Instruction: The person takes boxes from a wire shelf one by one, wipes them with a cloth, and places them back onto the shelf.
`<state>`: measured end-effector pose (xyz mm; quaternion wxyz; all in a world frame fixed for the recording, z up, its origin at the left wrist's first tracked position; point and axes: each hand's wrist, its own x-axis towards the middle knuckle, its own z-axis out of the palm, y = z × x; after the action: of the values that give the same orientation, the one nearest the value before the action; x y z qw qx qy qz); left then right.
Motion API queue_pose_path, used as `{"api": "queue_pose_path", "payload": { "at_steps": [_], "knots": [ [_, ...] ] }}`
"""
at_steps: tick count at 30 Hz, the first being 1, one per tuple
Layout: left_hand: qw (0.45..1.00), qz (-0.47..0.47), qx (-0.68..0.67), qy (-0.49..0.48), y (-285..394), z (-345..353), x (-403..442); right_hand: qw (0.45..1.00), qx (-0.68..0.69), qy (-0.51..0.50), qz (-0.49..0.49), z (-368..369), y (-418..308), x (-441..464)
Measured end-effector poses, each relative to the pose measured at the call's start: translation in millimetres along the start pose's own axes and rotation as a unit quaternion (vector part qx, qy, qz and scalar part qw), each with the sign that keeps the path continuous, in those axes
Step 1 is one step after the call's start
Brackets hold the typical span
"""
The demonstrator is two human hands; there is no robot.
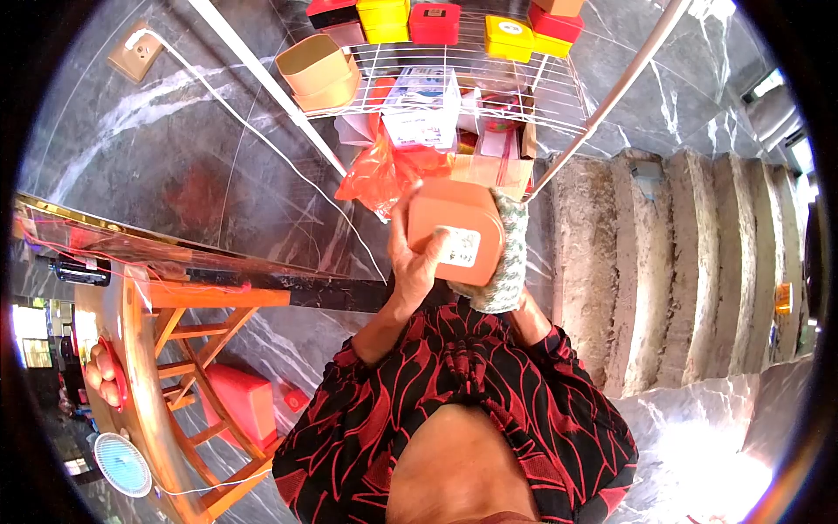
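My left hand (414, 265) grips an orange box (456, 214) with rounded corners, its thumb lying over the white printed label (460, 247). Against the box's right side is a grey-and-white patterned cloth (499, 284). My right hand (524, 306) is mostly hidden behind this cloth and holds it to the box; little more than the wrist shows. The box is in front of my chest, close to the shelf.
Ahead stands a white wire rack (375, 65) with red and yellow boxes (434, 24), a tan open container (316, 72) and an orange plastic bag (397, 172). Concrete steps (646, 262) rise on the right. Wooden chair (214, 393) and table (144, 375) stand left.
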<state>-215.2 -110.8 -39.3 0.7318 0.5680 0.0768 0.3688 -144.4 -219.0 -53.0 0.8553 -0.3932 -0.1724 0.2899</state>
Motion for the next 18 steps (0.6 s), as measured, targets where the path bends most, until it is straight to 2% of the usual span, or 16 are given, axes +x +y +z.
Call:
{"api": "queue_pose_path", "payload": {
  "at_steps": [2,3,4,6,7,10,12,13,18],
  "knots": [
    [1.000,0.003,-0.005,0.010,-7.6,-4.3,3.3,0.971,0.167,0.023,0.171,-27.4,31.6,-0.6],
    [0.998,0.020,-0.026,0.053,-15.4,-6.7,4.1,0.957,0.201,0.040,0.204,-35.0,40.2,-2.6],
    [0.994,0.037,-0.046,0.096,-15.7,-5.6,6.4,0.958,0.195,0.067,0.199,-31.3,41.1,-4.4],
    [0.990,0.047,-0.082,0.109,-13.8,-1.7,7.2,0.958,0.182,0.121,0.186,-23.8,43.0,-8.0],
    [0.993,0.036,-0.067,0.094,-12.2,-1.5,7.4,0.961,0.177,0.124,0.169,-24.2,41.6,-5.1],
    [0.997,0.002,-0.041,0.067,-5.8,-1.4,8.5,0.986,0.116,0.116,0.026,-17.1,30.0,1.6],
    [0.999,-0.023,0.017,-0.019,-5.6,-9.2,10.5,0.994,0.070,0.077,-0.033,-15.3,16.4,4.1],
    [0.995,0.004,0.098,-0.031,-6.9,-12.2,13.5,0.994,0.082,0.070,-0.028,-18.0,13.0,6.2],
    [0.987,-0.023,0.139,-0.079,3.2,-13.4,13.2,0.993,0.096,0.065,-0.009,-29.1,-4.0,15.7]
  ]
}}
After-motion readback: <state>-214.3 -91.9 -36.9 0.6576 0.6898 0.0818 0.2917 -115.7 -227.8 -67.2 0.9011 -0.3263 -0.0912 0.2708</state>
